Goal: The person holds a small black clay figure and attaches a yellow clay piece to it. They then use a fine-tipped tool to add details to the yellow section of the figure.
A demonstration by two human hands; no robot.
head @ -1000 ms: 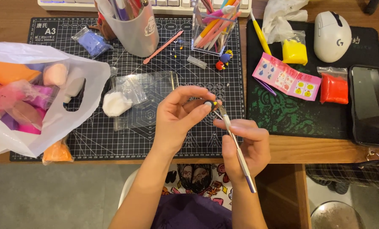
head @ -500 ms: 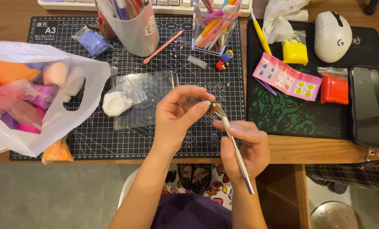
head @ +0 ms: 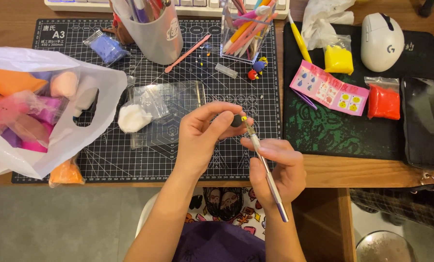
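Desk holds one black gridded cutting mat [head: 144,160], one dark mouse pad [head: 323,136] right of it, one crinkly white plastic bag [head: 47,140] of soft coloured clay lumps at left, two pen holders at the mat's far edge (grey cup [head: 161,39], clear box [head: 241,34]), one white mouse [head: 382,41], one black phone [head: 425,121], one pink sticker card [head: 328,94], one red clay packet [head: 383,101] and one yellow [head: 339,58]. Over the mat's near edge, left hand [head: 202,140] has thumb and fingertips pinched on one small dark clay ball [head: 236,120]. Right hand [head: 275,170] has fingers closed around one thin metal sculpting tool [head: 268,170], tip touching the ball at a tiny yellow dot; white clay lump [head: 133,118] in clear wrap sits just left, nothing blocks the hands.
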